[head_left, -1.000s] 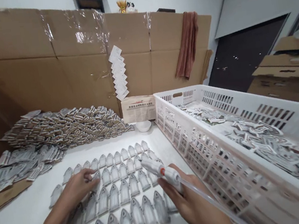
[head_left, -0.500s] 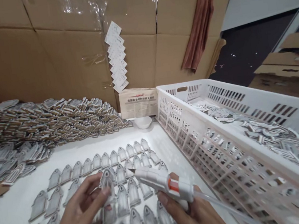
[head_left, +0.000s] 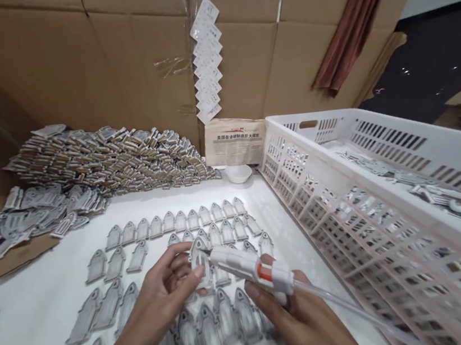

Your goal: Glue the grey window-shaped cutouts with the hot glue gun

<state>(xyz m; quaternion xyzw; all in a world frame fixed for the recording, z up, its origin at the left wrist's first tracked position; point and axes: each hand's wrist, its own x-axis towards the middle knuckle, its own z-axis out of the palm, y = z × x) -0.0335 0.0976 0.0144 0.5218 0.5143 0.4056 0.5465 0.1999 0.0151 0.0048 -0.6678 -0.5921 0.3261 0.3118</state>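
Note:
Between the thumb and fingers of my left hand [head_left: 171, 288] is a small grey-and-white arched cutout [head_left: 200, 258], held upright above the table. My right hand [head_left: 302, 316] is wrapped round a white glue gun [head_left: 242, 264] with an orange part and a clear glue stick [head_left: 336, 297] sticking out of its back end. The gun's dark nozzle tip is at the right edge of the held cutout; whether it touches cannot be made out. Beneath both hands, rows of similar arched cutouts [head_left: 187, 336] lie on the white tabletop [head_left: 16, 319]. My hands hide some of them.
A large heap of cutouts [head_left: 118, 159] leans against the cardboard wall [head_left: 133, 49], with a smaller pile [head_left: 40, 209] in front. A white plastic crate [head_left: 328, 205] of cut pieces stands at right. A white bowl [head_left: 239, 174] sits by a folded newspaper [head_left: 235, 141].
The camera view has turned left and down. My left hand has brought the cutout and the glue gun's nozzle together; before, a gap showed between them. Both hands keep their hold.

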